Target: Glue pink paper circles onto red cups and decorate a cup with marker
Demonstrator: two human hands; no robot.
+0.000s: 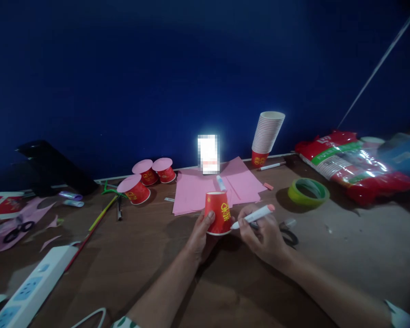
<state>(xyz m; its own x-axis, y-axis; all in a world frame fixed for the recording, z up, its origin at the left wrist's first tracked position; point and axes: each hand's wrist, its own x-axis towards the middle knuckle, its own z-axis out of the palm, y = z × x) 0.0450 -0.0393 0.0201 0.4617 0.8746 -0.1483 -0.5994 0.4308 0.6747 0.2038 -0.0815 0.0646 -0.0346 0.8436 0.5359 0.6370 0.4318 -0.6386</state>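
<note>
My left hand (201, 230) grips a red paper cup (218, 213) with yellow lettering, held upside down with its white rim at the bottom. In my right hand (262, 232) is a white marker (256, 215) with a pinkish end, its tip close to the cup's lower right edge. Whether the tip touches the cup I cannot tell. Behind the cup lie pink paper sheets (191, 191) with another white marker (221, 183) on them. Partly hidden by my right hand, a dark scissor handle (289, 238) rests on the table.
Several red cups (139, 195) with pink discs on top stand left of the sheets. A tilted stack of cups (269, 132) is at the back. Yellow-green tape (308, 191) and a red plastic package (355, 168) lie right. A white power strip (32, 282) runs along the left.
</note>
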